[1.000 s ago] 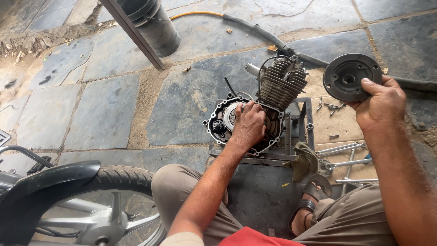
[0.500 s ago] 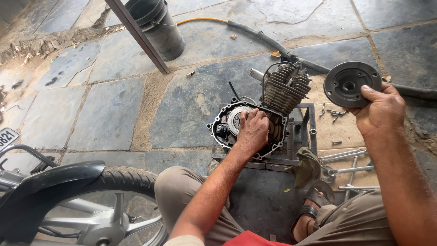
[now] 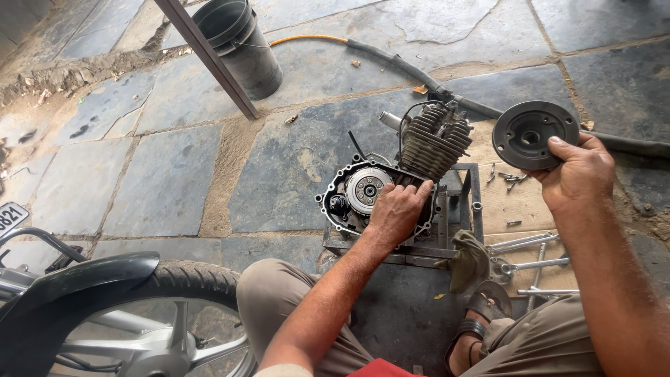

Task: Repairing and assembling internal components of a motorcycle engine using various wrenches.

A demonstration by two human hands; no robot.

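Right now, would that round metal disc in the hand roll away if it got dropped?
Probably. The disc is round, so landing on edge it could roll across the flat stone floor. It looks like thick metal, likely heavy and stiff; the right hand grips its rim firmly.

Your right hand (image 3: pixel 579 174) holds a matt dark metal disc (image 3: pixel 534 135); beside it, the finned engine (image 3: pixel 433 143) is dull, grimy metal on rough stone floor (image 3: pixel 167 181).

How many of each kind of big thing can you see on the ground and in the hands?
Engine: 1
Round metal disc in right hand: 1
Bucket: 1
Hose: 1
Motorcycle wheel: 1
Rag: 1
Total: 6
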